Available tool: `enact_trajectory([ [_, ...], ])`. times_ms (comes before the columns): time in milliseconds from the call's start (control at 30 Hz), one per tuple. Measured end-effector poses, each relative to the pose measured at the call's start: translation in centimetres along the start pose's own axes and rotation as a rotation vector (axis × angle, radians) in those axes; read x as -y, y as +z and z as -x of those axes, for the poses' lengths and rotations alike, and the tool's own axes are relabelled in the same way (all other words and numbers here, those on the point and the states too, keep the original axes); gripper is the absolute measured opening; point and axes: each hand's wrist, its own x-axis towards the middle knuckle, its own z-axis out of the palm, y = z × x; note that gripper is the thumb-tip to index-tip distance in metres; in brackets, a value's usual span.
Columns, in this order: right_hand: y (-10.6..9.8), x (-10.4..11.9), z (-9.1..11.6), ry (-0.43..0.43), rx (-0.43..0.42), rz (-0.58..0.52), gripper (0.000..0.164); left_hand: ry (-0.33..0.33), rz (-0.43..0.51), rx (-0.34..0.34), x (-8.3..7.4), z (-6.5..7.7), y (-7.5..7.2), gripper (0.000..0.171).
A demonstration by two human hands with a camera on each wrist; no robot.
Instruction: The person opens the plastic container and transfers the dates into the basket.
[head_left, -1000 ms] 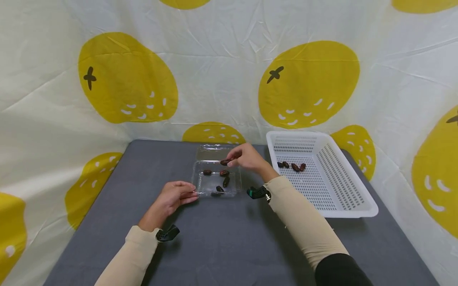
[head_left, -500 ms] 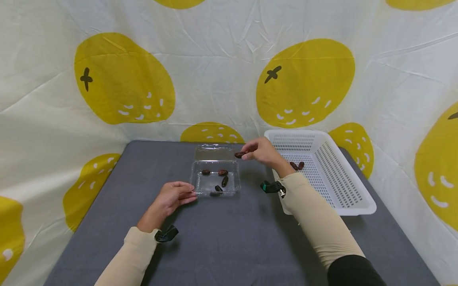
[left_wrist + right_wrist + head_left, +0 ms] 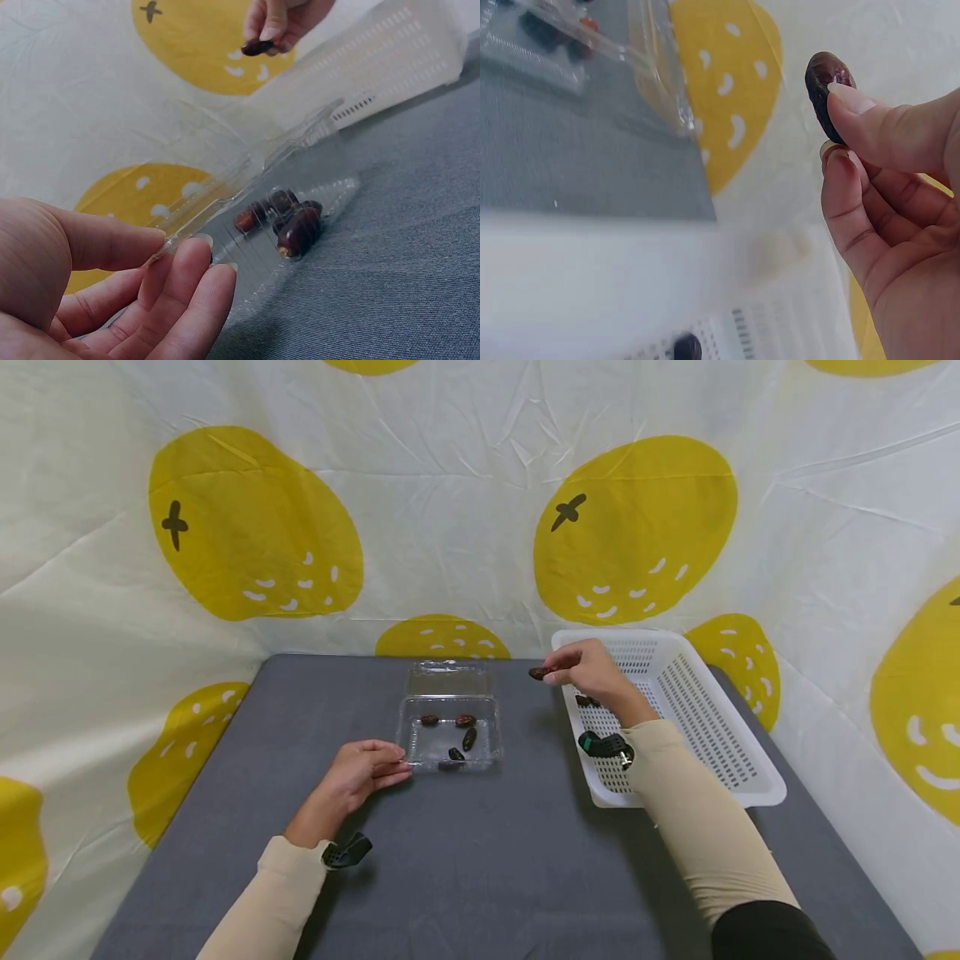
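Note:
Between thumb and fingers my right hand (image 3: 592,675) pinches a dark brown date (image 3: 829,90), held up over the left rim of the white basket (image 3: 750,795). My left hand (image 3: 363,777) pinches the near left edge of a clear plastic box (image 3: 487,752), seen close in the left wrist view. Several dates (image 3: 300,231) lie inside that box. Its hinged lid (image 3: 450,681) is laid back at the far side. In the basket, some dark dates (image 3: 587,701) show just below my right hand; others may be hidden by the hand and wrist.
A grey cloth (image 3: 480,877) covers the table. Behind it hangs a white curtain (image 3: 450,527) printed with yellow fruit. Black straps (image 3: 348,850) sit on both wrists. The basket's tall slotted walls stand at the right of the table.
My right hand has moved right with the date, from above the plastic box to the basket's left rim. My left hand stays on the box edge. The view has shifted slightly.

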Motion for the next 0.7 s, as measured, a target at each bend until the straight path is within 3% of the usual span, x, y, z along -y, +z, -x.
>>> enact_trajectory([
  [200, -1.5, -1.5, 0.5, 0.007, -0.029, -0.031, 0.022, 0.004, 0.006, -0.001, 0.1, 0.1, 0.2, 0.005],
  [433, -3.4, -3.5, 1.5, 0.073, -0.066, 0.038, 0.028, 0.003, 0.013, -0.007, 0.3, 0.1, 0.3, 0.006],
  [700, -5.3, -5.3, 2.8, 0.141, -0.09, 0.021, 0.031, 0.004, 0.021, 0.0, 0.2, 0.0, 0.1, 0.008],
])
